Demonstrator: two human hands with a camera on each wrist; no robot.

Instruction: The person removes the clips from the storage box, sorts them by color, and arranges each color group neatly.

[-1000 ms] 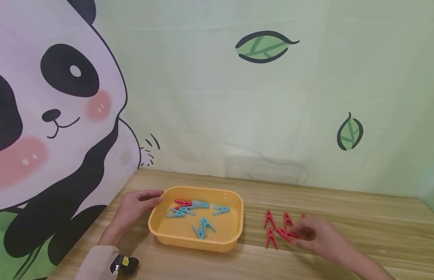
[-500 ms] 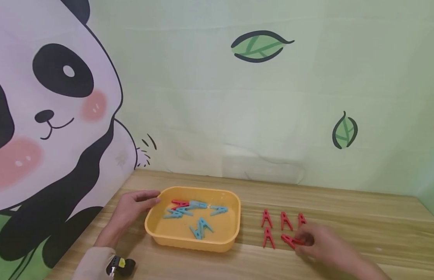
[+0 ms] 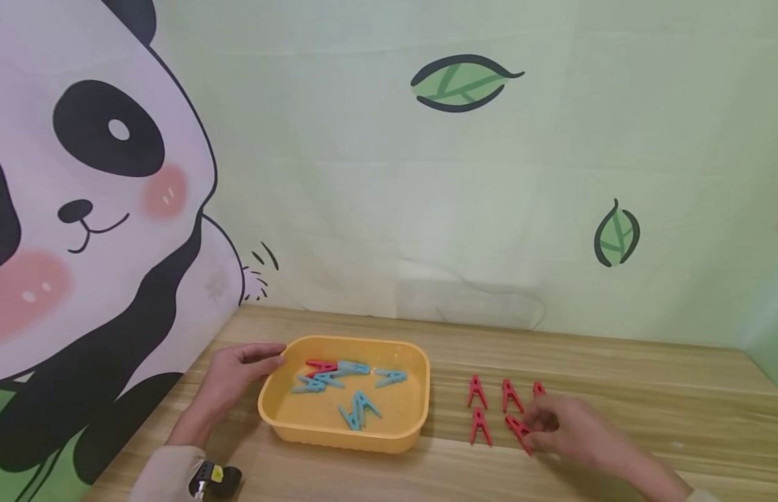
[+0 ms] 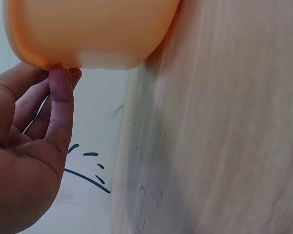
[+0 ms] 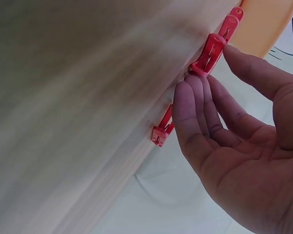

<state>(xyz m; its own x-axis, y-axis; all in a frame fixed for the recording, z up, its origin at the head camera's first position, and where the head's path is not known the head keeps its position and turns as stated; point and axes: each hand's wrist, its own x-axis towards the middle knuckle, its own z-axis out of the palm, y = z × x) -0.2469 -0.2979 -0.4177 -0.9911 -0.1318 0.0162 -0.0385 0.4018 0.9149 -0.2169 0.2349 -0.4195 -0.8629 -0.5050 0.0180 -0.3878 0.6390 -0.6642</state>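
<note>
A yellow plastic basin point(image 3: 344, 440) stands on the wooden table, with several blue clothespins point(image 3: 360, 410) and at least one red clothespin in it. My left hand point(image 3: 229, 380) touches the basin's outer left side near the rim, fingers fairly straight. To the right, my right hand point(image 3: 571, 427) has thumb and fingertips at a tilted red clothespin point(image 3: 519, 432) lying at the table; the left-wrist view does not show it. In the right wrist view this red clothespin point(image 5: 211, 52) sits between thumb and fingertips. Part of another red clothespin point(image 3: 539, 389) is hidden behind the right hand.
Other red clothespins stand in rough rows between basin and right hand, among them a front-left clothespin point(image 3: 480, 427) and a back-left clothespin point(image 3: 477, 392). Behind the table point(image 3: 665, 390) hangs a green cloth backdrop point(image 3: 339, 209) printed with a panda and leaves.
The red clothespin at my right fingers has come down from a flatter pose and turned to a steeper slant. My left hand stays at the basin; the view has shifted slightly.
</note>
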